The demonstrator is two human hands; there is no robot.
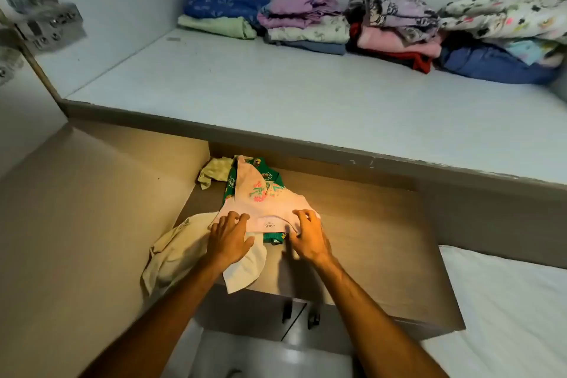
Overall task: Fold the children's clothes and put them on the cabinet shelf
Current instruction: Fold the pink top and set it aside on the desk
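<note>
A pink child's top (260, 196) with a flower print lies spread on the brown lower cabinet surface (368, 233), over a green printed garment (270, 176). My left hand (228, 238) pinches the top's near left shoulder. My right hand (308, 235) pinches its near right shoulder, beside the neck label. A cream garment (178, 252) lies crumpled under my left wrist. Another yellowish piece (211, 172) sits at the far left. Several folded stacks (306, 20) line the back of the white shelf (276, 92) above.
The shelf's grey front edge (306, 139) overhangs the brown surface. A brown side panel (76, 224) rises on the left, with a metal hinge (40, 18) above it. Two dark cabinet handles (300, 313) show below the surface. A white mattress (506, 316) lies at the lower right.
</note>
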